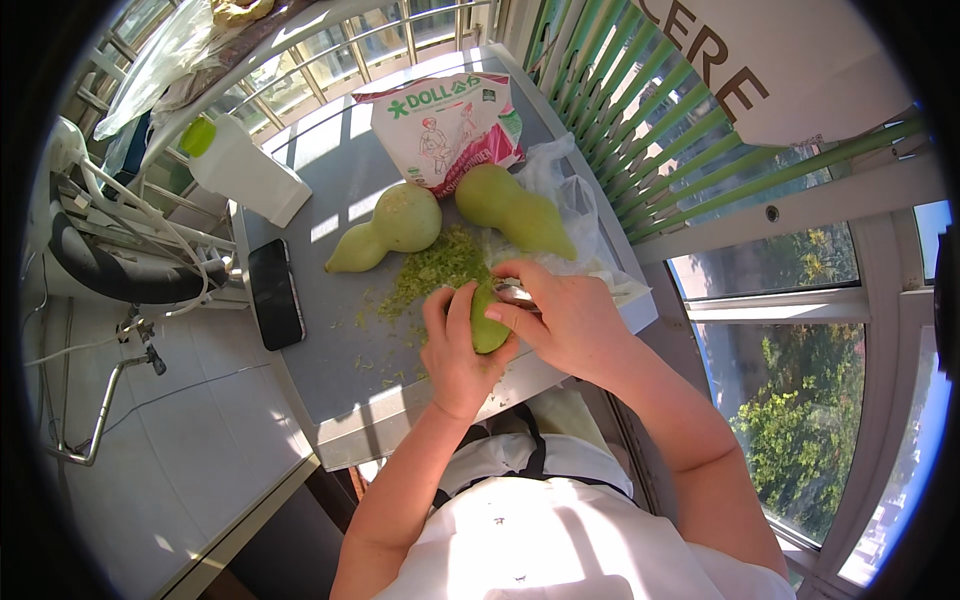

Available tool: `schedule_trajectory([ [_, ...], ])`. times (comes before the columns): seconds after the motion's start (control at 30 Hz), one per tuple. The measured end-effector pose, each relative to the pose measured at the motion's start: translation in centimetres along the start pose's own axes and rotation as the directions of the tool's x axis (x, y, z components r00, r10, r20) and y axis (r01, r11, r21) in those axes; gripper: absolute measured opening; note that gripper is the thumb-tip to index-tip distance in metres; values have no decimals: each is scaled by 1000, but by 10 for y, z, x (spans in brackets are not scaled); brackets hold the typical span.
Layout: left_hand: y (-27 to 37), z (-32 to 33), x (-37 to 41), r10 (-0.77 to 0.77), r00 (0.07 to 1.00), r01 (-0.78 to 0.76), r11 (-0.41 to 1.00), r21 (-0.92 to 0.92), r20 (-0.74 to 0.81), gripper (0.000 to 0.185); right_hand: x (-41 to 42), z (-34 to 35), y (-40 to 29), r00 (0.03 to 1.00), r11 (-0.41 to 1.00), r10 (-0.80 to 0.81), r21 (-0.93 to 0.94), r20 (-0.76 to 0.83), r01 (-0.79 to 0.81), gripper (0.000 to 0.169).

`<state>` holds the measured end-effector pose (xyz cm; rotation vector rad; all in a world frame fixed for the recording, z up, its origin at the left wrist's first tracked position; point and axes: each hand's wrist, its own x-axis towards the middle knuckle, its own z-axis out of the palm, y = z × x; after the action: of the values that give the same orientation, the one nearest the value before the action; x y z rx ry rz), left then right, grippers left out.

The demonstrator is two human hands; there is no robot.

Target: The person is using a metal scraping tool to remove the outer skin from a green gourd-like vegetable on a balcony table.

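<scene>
A green gourd (489,324) is in my left hand (463,360), its fingers curled around the near side. My right hand (570,319) grips a small metal tool (516,295), probably a peeler or spoon, against the gourd's upper right; its working end is mostly hidden. Beyond my hands lies a heap of green shavings (442,266), with loose bits scattered to its left. Two more bottle gourds, one pale (405,217) at the left and one greener (510,206) at the right, lie behind the heap on the grey tabletop (330,375).
A washing powder bag (450,127) stands behind the gourds, with a crumpled clear plastic bag (577,195) to its right. A white plastic jug (251,176) and a black phone (276,296) are at the table's left side. Green slats (660,135) flank the right edge.
</scene>
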<state>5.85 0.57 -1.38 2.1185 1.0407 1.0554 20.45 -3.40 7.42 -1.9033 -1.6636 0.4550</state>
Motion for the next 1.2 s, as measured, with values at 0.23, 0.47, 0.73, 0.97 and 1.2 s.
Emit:
schedule_trajectory([
  [0.23, 1, 2, 1, 30, 999, -30, 999, 14, -10, 65, 10, -12, 9, 988, 986, 139, 83, 68, -144, 28],
  [0.47, 1, -1, 6, 11, 1000, -11, 1000, -12, -18, 64, 2, 2, 15, 993, 948, 114, 296, 36, -119, 31],
  [0.73, -4, -3, 7, 51, 998, -53, 996, -67, -31, 65, 4, 3, 16, 1000, 994, -9, 106, 24, 6, 33],
  [0.97, -5, 4, -1, 56, 998, -56, 998, 16, -8, 74, 0, 8, -3, 988, 986, 155, 55, 27, -156, 36],
  [1.2, -9, 2, 3, 149, 989, -150, 987, -64, -20, 70, 3, 7, 12, 985, 956, 167, 236, 37, -171, 37],
])
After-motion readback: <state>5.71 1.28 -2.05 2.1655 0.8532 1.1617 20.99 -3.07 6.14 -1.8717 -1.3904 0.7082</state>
